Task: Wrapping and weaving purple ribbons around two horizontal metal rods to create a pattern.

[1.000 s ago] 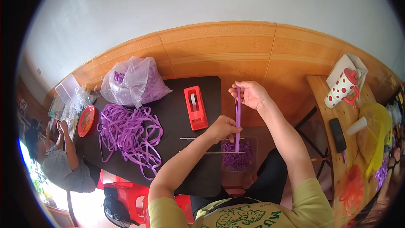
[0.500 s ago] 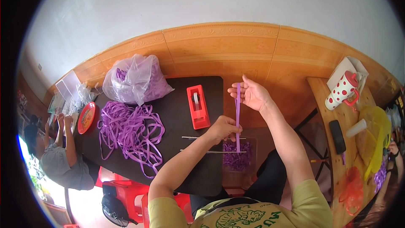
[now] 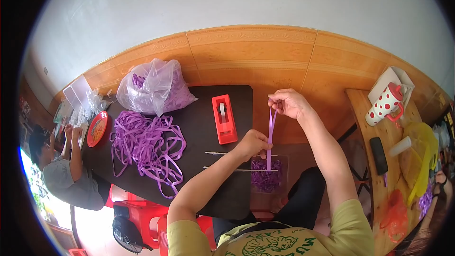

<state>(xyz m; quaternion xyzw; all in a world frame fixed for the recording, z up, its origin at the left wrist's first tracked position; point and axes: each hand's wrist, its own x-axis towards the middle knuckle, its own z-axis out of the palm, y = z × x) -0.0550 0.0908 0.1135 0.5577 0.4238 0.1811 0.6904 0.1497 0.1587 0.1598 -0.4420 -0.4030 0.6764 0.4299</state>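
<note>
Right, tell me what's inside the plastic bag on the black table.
The plastic bag holds what looks like purple ribbon, showing through its film. Whatever lies deeper, beneath that outer layer, is covered.

green capital letters (image 3: 310,245) are printed across the front of the yellow shirt (image 3: 349,227), set around a green drawing (image 3: 270,245) and partly cut off below. on the red round object (image 3: 97,129), yellowish marks are seen but cannot be read.

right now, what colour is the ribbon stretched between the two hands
The ribbon is purple; it shows best in the head view.
</note>
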